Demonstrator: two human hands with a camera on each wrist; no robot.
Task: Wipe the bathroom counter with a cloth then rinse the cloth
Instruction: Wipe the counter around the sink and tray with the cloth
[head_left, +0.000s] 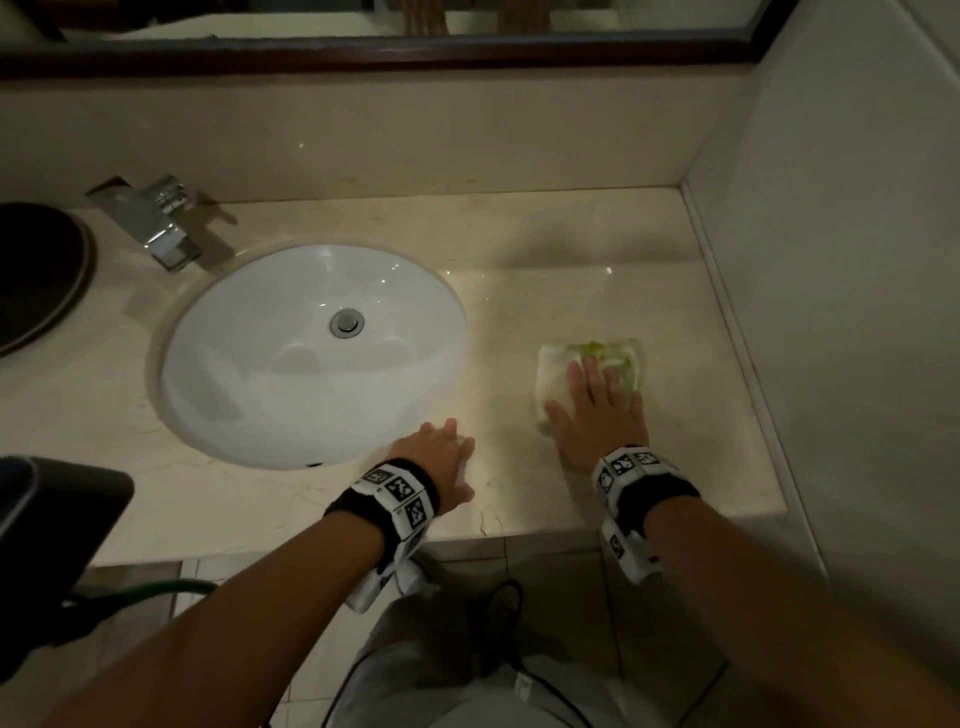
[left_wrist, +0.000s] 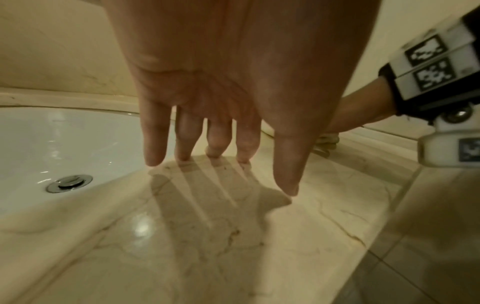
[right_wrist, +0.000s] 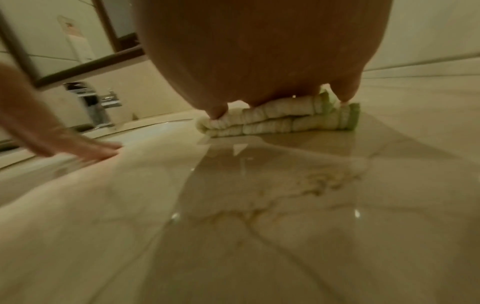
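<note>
A folded white and green cloth lies on the beige marble counter to the right of the sink. My right hand presses flat on it with straight, spread fingers; the right wrist view shows the palm bearing down on the folded layers. Beside the basin's front right rim, my left hand rests on the counter with its fingers straight and holds nothing. The chrome tap stands at the back left of the basin.
A side wall bounds the counter on the right, and a backsplash with a dark-framed mirror bounds it behind. A dark round object sits at the far left. Another dark object overhangs the front left edge.
</note>
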